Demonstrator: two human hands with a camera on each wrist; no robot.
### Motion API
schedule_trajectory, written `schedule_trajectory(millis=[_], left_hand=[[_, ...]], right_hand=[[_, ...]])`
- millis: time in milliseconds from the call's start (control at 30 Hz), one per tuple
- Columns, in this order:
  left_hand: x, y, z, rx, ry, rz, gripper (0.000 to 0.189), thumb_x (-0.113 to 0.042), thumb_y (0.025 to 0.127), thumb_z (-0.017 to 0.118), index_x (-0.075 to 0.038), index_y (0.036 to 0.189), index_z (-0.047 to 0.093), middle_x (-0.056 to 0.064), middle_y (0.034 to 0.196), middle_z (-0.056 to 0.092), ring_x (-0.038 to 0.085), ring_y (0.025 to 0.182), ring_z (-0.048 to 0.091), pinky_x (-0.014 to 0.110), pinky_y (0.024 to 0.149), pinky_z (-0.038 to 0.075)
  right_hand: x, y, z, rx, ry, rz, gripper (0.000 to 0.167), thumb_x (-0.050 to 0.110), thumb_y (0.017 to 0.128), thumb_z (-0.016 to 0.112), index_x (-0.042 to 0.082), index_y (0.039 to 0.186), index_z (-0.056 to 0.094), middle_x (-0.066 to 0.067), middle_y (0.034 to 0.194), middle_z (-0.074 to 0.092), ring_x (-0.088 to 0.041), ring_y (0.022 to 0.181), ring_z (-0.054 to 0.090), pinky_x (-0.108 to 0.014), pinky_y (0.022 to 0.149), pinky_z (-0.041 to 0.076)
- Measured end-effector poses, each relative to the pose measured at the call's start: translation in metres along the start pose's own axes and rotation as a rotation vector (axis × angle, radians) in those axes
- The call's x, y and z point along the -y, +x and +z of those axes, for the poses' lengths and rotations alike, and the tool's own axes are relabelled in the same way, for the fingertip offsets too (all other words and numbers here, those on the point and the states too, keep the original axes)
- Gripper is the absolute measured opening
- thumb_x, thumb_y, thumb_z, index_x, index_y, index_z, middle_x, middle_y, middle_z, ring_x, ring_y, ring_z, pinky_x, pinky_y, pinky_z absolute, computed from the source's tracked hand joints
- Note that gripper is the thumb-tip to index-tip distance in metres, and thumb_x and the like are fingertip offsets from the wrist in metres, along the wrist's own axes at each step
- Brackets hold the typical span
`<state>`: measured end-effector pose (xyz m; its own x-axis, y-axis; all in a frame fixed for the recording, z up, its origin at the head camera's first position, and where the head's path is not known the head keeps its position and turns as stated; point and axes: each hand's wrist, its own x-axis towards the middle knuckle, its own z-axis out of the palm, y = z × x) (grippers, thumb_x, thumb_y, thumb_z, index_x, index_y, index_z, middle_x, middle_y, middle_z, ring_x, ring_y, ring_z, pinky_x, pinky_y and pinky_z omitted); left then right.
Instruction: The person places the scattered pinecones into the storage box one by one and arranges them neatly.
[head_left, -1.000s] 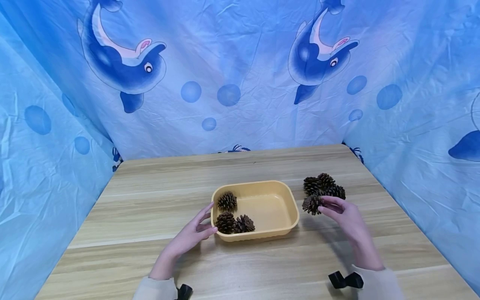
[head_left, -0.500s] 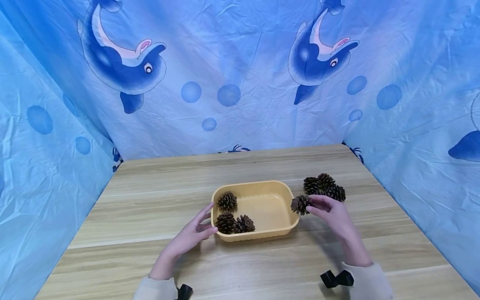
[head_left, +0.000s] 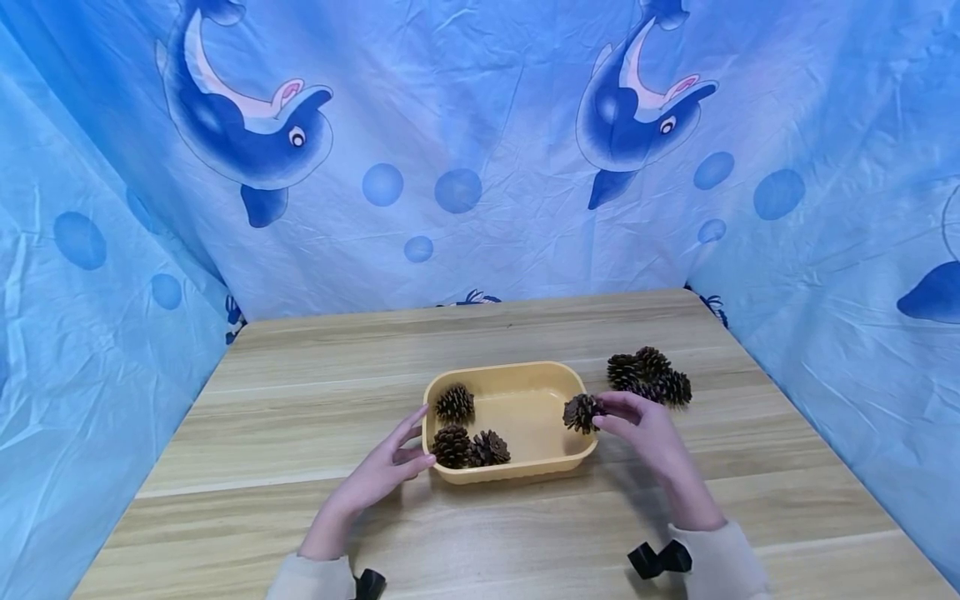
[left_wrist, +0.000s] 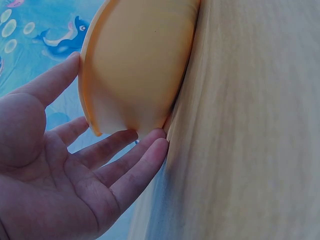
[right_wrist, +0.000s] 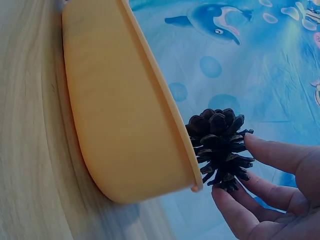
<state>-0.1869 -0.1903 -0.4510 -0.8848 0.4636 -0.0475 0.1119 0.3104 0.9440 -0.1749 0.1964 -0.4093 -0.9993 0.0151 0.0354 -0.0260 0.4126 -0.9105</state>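
A brown pine cone (head_left: 582, 413) is pinched between the thumb and fingers of my right hand (head_left: 643, 429). It overlaps the right end of a yellow plastic basin (head_left: 510, 475); the right wrist view shows the pine cone (right_wrist: 220, 145) at the basin's rim. At the basin's left end, my left hand (head_left: 381, 475) touches the wall with spread, mostly straight fingers, as the left wrist view also shows on the basin (left_wrist: 140, 65). Inside on the left lie three pine cones: one at the back (head_left: 454, 404) and two at the front (head_left: 489, 448).
A cluster of several pine cones (head_left: 649, 373) lies on the wood-grain table (head_left: 300, 417), right of the basin and behind my right hand. Blue curtains (head_left: 480, 242) with dolphin prints hang behind the table and on both sides.
My right hand has moved left with the pine cone, from beside the cluster to over the basin's right end. My left hand and the basin look unmoved.
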Motion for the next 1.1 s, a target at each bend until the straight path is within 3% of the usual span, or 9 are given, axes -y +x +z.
schedule_trajectory(millis=[267,400,500,667,1100], left_hand=[[0.000,0.000,0.001,-0.005,0.004,-0.002,0.079,-0.023,0.094,0.063,-0.017,0.156,0.015,0.035,0.149,0.029,0.051,0.127,0.048,0.051,0.097,0.052],[0.000,0.000,0.001,-0.005,0.000,-0.003,0.080,-0.023,0.093,0.063,-0.017,0.156,0.015,0.035,0.150,0.028,0.051,0.127,0.048,0.052,0.098,0.052],[0.000,-0.001,0.001,-0.007,0.000,-0.003,0.080,-0.023,0.093,0.064,-0.017,0.156,0.015,0.035,0.150,0.028,0.051,0.127,0.048,0.052,0.098,0.052],[0.000,-0.001,0.001,-0.005,-0.002,0.000,0.080,-0.022,0.093,0.064,-0.017,0.156,0.015,0.036,0.149,0.028,0.051,0.126,0.048,0.052,0.097,0.052],[0.000,0.000,0.000,-0.002,0.011,0.007,0.080,-0.023,0.094,0.063,-0.017,0.156,0.015,0.035,0.150,0.029,0.051,0.127,0.047,0.051,0.097,0.053]], right_hand=[[0.003,-0.001,0.011,0.033,0.001,-0.021,0.046,0.017,0.087,0.071,-0.002,0.126,0.058,-0.022,0.125,0.063,-0.033,0.117,0.061,-0.015,0.089,0.050],[0.006,-0.001,0.016,0.053,-0.009,-0.047,0.046,0.016,0.087,0.071,-0.002,0.127,0.058,-0.022,0.126,0.062,-0.035,0.119,0.060,-0.034,0.102,0.051],[0.008,0.000,0.021,0.067,0.001,-0.044,0.047,0.015,0.086,0.072,-0.003,0.127,0.057,-0.023,0.127,0.062,-0.035,0.119,0.060,-0.041,0.103,0.050],[0.009,0.002,0.028,0.085,-0.004,-0.055,0.046,0.014,0.085,0.072,-0.004,0.126,0.058,-0.023,0.125,0.063,-0.034,0.114,0.062,-0.032,0.095,0.055],[0.015,0.009,0.049,0.121,-0.038,-0.069,0.041,0.011,0.083,0.074,-0.002,0.120,0.062,-0.022,0.121,0.066,-0.035,0.112,0.064,-0.035,0.093,0.056]])
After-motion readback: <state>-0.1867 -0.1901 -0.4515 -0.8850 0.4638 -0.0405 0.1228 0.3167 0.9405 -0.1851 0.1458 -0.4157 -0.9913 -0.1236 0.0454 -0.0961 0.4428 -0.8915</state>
